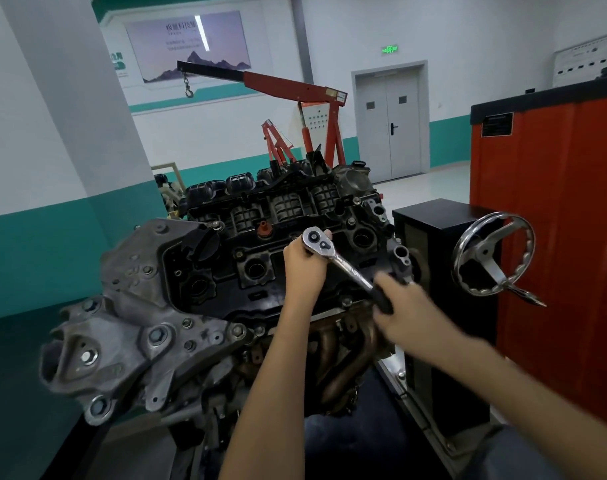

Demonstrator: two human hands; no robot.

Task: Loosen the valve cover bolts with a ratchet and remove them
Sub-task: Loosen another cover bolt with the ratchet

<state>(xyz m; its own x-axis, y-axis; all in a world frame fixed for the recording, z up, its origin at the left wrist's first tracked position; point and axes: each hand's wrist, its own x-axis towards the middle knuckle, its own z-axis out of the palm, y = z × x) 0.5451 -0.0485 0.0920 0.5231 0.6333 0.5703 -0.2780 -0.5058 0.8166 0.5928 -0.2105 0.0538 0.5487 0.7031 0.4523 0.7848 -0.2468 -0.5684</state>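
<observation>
An engine on a stand fills the middle of the view, topped by a black valve cover [260, 251] with several small bolts around its edge, one of them [239, 253] left of my hands. A chrome ratchet [333, 255] sits head-down on the cover near its centre. My left hand [303, 263] curls around the ratchet's head from below and steadies it. My right hand [397, 304], blurred by motion, grips the ratchet's black handle at the lower right. The bolt and socket under the ratchet head are hidden.
A chrome handwheel [494, 252] juts from the black stand box [440, 258] right of the engine. A red cabinet [551, 216] stands further right. A red engine crane [295, 98] is behind the engine. A grey bracket [128, 323] sticks out at the engine's left.
</observation>
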